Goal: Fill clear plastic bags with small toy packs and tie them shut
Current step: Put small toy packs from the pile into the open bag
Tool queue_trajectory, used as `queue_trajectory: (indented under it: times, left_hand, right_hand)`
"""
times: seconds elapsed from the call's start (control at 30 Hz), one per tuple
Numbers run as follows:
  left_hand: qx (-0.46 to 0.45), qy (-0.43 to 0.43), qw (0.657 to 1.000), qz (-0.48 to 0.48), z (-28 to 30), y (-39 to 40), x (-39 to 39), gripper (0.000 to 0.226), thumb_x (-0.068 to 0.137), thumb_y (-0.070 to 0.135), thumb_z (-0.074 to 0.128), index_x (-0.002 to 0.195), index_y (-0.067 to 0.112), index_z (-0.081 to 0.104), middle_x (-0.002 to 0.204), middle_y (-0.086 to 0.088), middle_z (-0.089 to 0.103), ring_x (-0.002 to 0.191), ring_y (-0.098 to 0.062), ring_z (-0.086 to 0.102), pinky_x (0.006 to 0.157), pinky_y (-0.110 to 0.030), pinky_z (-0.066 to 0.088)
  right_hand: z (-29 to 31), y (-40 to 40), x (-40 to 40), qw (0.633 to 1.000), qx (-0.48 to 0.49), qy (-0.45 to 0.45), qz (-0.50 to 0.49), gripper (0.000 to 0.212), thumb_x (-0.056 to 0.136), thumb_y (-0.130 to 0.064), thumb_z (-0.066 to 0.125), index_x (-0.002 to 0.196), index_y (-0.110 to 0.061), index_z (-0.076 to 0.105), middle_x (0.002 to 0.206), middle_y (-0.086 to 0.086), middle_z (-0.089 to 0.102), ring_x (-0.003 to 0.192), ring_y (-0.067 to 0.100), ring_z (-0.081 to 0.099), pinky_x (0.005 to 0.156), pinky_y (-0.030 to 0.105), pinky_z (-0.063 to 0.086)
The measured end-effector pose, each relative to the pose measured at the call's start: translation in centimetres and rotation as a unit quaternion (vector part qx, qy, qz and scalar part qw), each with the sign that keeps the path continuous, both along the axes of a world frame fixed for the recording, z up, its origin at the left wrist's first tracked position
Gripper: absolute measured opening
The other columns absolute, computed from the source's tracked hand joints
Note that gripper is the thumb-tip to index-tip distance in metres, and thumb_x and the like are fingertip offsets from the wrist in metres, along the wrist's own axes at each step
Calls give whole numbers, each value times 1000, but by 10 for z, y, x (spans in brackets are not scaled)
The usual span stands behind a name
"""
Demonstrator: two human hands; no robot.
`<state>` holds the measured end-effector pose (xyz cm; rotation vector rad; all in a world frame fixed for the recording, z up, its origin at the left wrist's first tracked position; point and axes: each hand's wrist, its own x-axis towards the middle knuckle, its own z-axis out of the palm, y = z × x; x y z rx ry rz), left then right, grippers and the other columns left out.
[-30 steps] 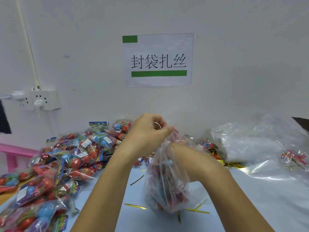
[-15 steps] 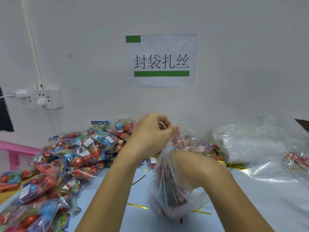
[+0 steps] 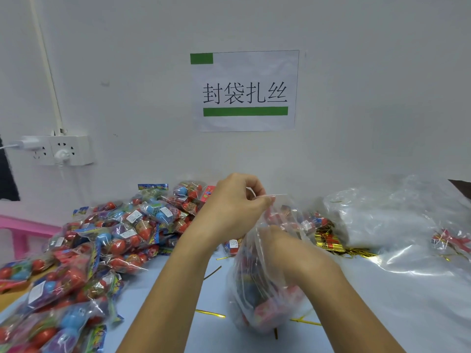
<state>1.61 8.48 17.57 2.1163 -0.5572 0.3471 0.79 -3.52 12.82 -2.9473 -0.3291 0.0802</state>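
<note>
At table centre, one clear plastic bag (image 3: 257, 296), standing on the pale blue table (image 3: 382, 314), partly filled with small toy packs in red and blue. Bag mouth: raised and held open by the left hand (image 3: 232, 210), fingers curled, thumb and fingertips pinching the top edge of the film. Right hand (image 3: 283, 247): inside the bag through the mouth, seen through the plastic; fingers point down into the contents, and whether they grip anything cannot be told.

Around the bag's base: several loose gold twist ties (image 3: 210, 313) lying flat on the table, apart from one another.

Left of the bag: a large heap of toy packs (image 3: 107, 250), each a small clear wrapper with red and blue pieces and a printed label.

Right of the bag: a bundle of gold ties (image 3: 328, 242), then a stack of empty clear bags (image 3: 387, 220).

Wall behind: a paper sign (image 3: 244, 90) with green bars; a white power strip (image 3: 61, 150) with plugs inserted.
</note>
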Motion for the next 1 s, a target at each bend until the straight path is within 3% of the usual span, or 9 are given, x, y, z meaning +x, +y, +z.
queue_trajectory:
  times: [0.07, 0.2, 0.27, 0.37, 0.6, 0.73, 0.83, 0.93, 1.0]
  left_hand:
    - [-8, 0, 1000, 8, 0, 1, 1, 27, 93, 30, 65, 70, 18, 61, 51, 5, 53, 42, -8, 39, 42, -15, 33]
    - [-23, -4, 998, 57, -1, 5, 5, 26, 92, 30, 67, 70, 18, 61, 51, 8, 52, 36, -3, 40, 38, -11, 30]
    - [-19, -9, 997, 74, -1, 6, 6, 26, 91, 30, 68, 68, 20, 61, 54, 7, 54, 37, -2, 42, 38, -11, 30]
    - [3, -19, 996, 91, -2, 5, 8, 26, 90, 30, 68, 67, 22, 60, 56, 7, 57, 42, -2, 46, 41, -13, 32]
    - [-15, 2, 994, 104, 2, 17, 9, 16, 86, 14, 62, 70, 14, 62, 57, 0, 62, 36, -2, 46, 37, -12, 32]
    - [-38, 5, 986, 160, -3, 25, 18, 16, 88, 19, 63, 73, 14, 61, 58, 1, 60, 41, -3, 47, 41, -17, 37]
    - [-78, 19, 979, 188, -7, 31, 25, 2, 92, 18, 59, 91, 17, 60, 73, -6, 67, 54, -16, 60, 50, -23, 43]
    - [-131, 36, 970, 203, -12, 39, 30, 7, 94, 11, 57, 97, 15, 62, 74, -7, 66, 38, -6, 56, 36, -18, 38]
    - [-156, 54, 962, 219, -15, 45, 31, 11, 93, 8, 56, 92, 11, 67, 63, -3, 66, 40, -8, 59, 37, -18, 40]
  right_hand:
    - [13, -2, -7, 999, -25, -1, 35, 48, 93, -3, 56, 139, -11, 47, 116, 6, 57, 103, 22, 59, 83, 29, 49]
    - [30, -5, -23, 998, -17, -41, 46, 19, 97, -13, 52, 115, -12, 58, 79, -5, 49, 61, 8, 45, 49, 21, 32]
    - [38, -4, -30, 995, -38, -80, 51, 9, 97, -16, 52, 90, -19, 57, 72, -6, 45, 62, 12, 45, 52, 23, 30]
    - [52, 3, -45, 993, -42, -88, 69, 33, 95, -13, 48, 69, -25, 31, 73, -8, 38, 63, 1, 33, 57, 26, 25]
    - [76, 3, -69, 975, 96, -176, 98, 27, 91, -15, 46, 65, -21, 50, 73, -2, 46, 60, 22, 48, 54, 33, 41]
    - [81, -6, -68, 946, 190, -229, 125, 34, 88, -7, 47, 85, -26, 75, 83, -4, 67, 69, 11, 62, 60, 31, 55]
    - [79, -11, -57, 915, 260, -280, 126, 36, 90, -1, 47, 87, -23, 75, 76, 1, 66, 65, 14, 60, 58, 29, 51]
    - [75, -20, -45, 864, 323, -376, 87, 33, 88, 1, 47, 85, -21, 71, 69, 5, 64, 60, 18, 56, 54, 29, 46]
    - [72, -30, -37, 871, 319, -372, 39, 30, 88, 0, 47, 89, -23, 67, 65, 2, 61, 57, 12, 56, 48, 20, 41]
